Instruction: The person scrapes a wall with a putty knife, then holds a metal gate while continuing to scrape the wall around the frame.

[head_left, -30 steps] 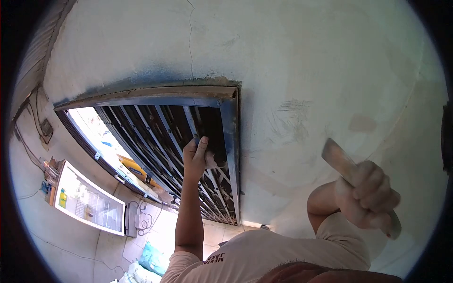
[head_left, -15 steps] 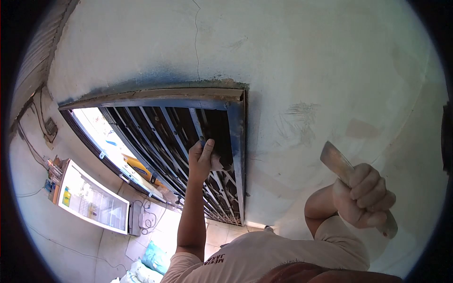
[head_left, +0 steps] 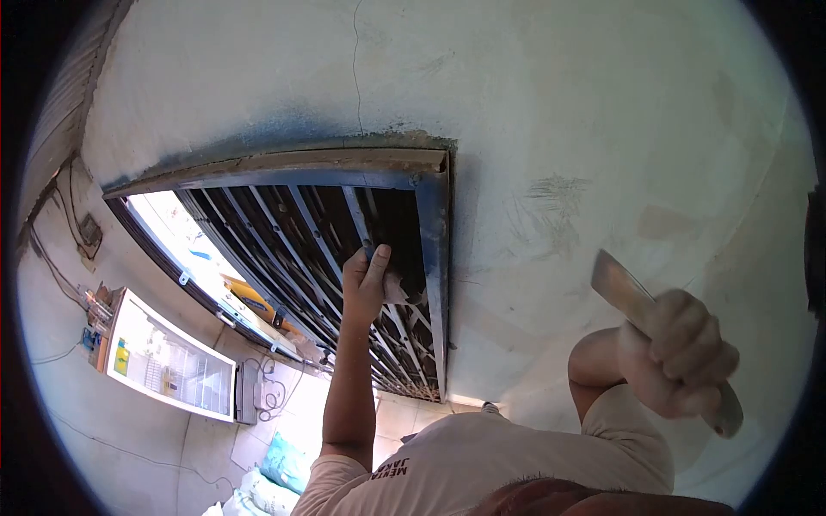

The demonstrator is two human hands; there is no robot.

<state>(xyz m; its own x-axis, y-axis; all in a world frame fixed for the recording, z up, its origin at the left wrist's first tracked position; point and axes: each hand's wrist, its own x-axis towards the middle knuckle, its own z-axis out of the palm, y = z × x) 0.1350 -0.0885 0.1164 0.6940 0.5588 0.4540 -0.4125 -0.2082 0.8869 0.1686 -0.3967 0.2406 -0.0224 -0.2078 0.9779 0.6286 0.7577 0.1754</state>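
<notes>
My right hand (head_left: pixel 684 353) is closed round the handle of a putty knife (head_left: pixel 621 286). The flat metal blade points up and left in front of the plastered wall, and the handle's end sticks out below my fist. My left hand (head_left: pixel 365 279) is raised before the folding metal gate (head_left: pixel 301 228), its fingers curled and the thumb up. A small bluish end shows above those fingers, and a pale grey flat piece (head_left: pixel 403 291) juts out beside them. What exactly the left hand grips is mostly hidden.
The plastered wall (head_left: pixel 551 103) has a thin crack, scratch marks and a darker patch. A blue-stained frame (head_left: pixel 434 258) surrounds the gate. At lower left are a glass-fronted cabinet (head_left: pixel 172 357), loose cables (head_left: pixel 274 391) and plastic bags (head_left: pixel 284 464) on the floor.
My right hand has moved slightly right with the putty knife and is a little blurred. The left hand stays at the gate; the view has shifted slightly.
</notes>
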